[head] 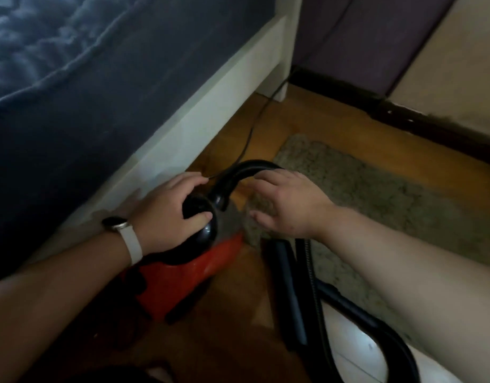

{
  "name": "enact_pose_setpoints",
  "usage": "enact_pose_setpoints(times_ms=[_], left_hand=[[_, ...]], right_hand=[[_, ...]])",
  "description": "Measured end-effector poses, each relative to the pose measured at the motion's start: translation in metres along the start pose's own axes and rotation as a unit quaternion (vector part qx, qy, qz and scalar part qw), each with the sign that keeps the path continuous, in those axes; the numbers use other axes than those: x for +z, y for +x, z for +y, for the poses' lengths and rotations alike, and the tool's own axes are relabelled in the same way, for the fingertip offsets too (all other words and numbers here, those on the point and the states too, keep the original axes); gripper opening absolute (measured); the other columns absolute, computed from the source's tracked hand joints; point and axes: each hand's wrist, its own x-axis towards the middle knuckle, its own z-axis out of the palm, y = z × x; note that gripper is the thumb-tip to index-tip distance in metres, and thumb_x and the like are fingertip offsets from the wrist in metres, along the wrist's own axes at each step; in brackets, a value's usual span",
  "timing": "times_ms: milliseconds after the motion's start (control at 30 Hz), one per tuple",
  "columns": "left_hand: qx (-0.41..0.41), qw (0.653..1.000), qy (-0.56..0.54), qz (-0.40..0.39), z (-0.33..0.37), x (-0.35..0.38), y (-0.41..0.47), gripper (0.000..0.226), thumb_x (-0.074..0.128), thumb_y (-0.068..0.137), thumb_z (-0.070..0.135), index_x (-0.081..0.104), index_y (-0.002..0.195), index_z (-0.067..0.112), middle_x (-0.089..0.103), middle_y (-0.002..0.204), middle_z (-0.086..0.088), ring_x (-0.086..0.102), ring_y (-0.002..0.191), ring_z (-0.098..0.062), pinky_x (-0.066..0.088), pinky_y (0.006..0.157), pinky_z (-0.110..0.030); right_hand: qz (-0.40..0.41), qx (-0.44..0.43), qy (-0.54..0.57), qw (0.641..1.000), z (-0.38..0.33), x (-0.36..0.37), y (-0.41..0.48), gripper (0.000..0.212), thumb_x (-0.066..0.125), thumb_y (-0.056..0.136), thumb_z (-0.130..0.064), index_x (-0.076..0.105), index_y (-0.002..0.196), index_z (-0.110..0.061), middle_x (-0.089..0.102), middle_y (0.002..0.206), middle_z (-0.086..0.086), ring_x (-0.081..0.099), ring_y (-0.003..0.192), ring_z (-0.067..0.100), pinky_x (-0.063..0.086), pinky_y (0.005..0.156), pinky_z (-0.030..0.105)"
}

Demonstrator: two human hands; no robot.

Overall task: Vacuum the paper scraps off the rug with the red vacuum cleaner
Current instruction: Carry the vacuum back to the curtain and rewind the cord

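The red vacuum cleaner (180, 283) stands on the wooden floor beside the bed. My left hand (166, 214) grips the round black cap at its front end. A curved black hose end (244, 172) rises from that cap. My right hand (290, 205) hovers over the curve with fingers spread and touches its top; whether it grasps the hose is unclear. The grey-beige rug (376, 194) lies to the right. No paper scraps can be made out on it in this blurred frame. A black floor nozzle (288, 294) and black tube (357, 310) lie below my right arm.
A bed with a dark blue cover (72, 92) and white frame (210, 106) fills the left. A black power cord (252, 128) runs along the floor toward the bed corner. A wall with a dark skirting board (404, 117) stands behind the rug.
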Motion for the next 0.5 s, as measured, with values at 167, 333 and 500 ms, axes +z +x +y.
enact_pose_setpoints(times_ms=[167, 333, 500], left_hand=[[0.000, 0.995, 0.074, -0.068, 0.091, -0.023, 0.000, 0.064, 0.065, 0.087, 0.042, 0.042, 0.144, 0.024, 0.035, 0.152, 0.006, 0.034, 0.139, -0.014, 0.033, 0.113, -0.035], [-0.005, 0.989, 0.112, -0.092, 0.210, -0.075, 0.002, 0.066, 0.058, 0.090, 0.046, 0.034, 0.148, 0.025, 0.031, 0.154, 0.009, 0.028, 0.142, -0.014, 0.025, 0.115, -0.030], [0.006, 0.989, 0.109, -0.096, 0.328, -0.133, 0.020, 0.065, 0.056, 0.091, 0.047, 0.033, 0.148, 0.027, 0.030, 0.155, 0.010, 0.027, 0.143, -0.013, 0.028, 0.115, -0.031]], right_hand=[[-0.064, 0.102, 0.051, 0.991, 0.022, -0.058, -0.076, 0.070, 0.041, 0.094, -0.063, 0.028, 0.153, -0.029, 0.028, 0.160, 0.000, 0.025, 0.146, 0.023, 0.023, 0.119, 0.041], [-0.074, 0.158, 0.091, 0.980, 0.044, -0.160, -0.146, 0.070, 0.040, 0.097, -0.060, 0.024, 0.155, -0.026, 0.020, 0.163, -0.001, 0.017, 0.150, 0.019, 0.018, 0.120, 0.039], [-0.057, 0.173, 0.100, 0.978, 0.073, -0.270, -0.198, 0.070, 0.037, 0.097, -0.061, 0.023, 0.156, -0.025, 0.018, 0.164, 0.000, 0.014, 0.151, 0.019, 0.014, 0.121, 0.037]])
